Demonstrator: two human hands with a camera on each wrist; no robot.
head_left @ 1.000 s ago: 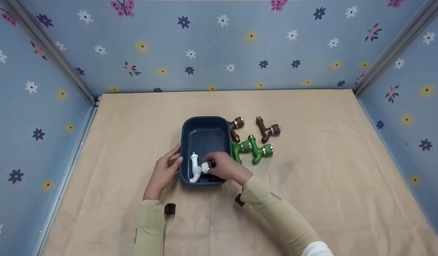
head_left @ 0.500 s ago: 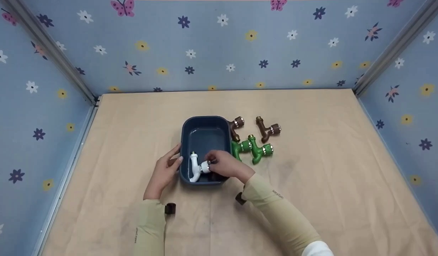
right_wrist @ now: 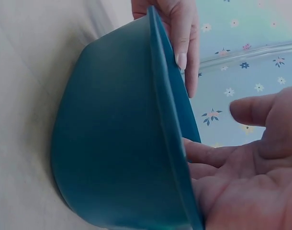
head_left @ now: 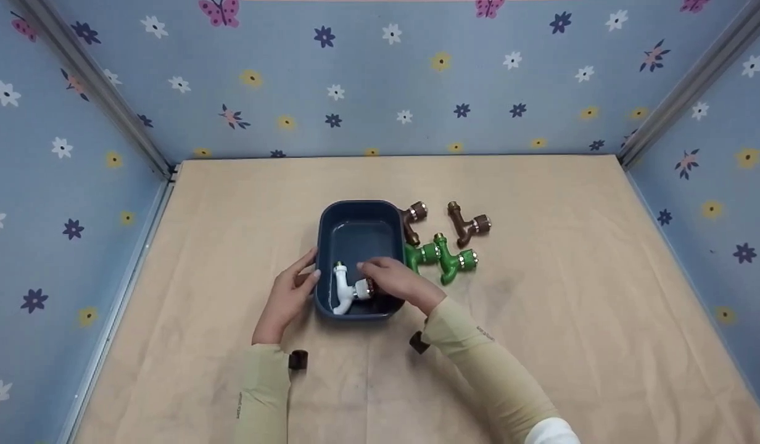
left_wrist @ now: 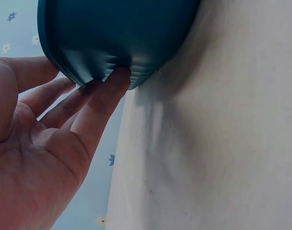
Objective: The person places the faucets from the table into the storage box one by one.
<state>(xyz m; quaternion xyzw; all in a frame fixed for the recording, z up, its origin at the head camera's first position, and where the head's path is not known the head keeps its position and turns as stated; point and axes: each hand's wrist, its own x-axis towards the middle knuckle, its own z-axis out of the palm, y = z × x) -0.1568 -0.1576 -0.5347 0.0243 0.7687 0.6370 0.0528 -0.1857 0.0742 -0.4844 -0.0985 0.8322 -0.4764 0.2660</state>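
One white tap lies at seven o'clock in the tub; my left grip, fingers extended, touches the nine-o'clock wall; my right grip, relaxed, dips in at four.

Lettering on sleeves, unreadably small

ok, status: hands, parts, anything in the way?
Left hand against rounded navy tub. Right hand partly inside, thumb apart. White branched tap lying inside. Crowding right wall: brown taps, green taps.
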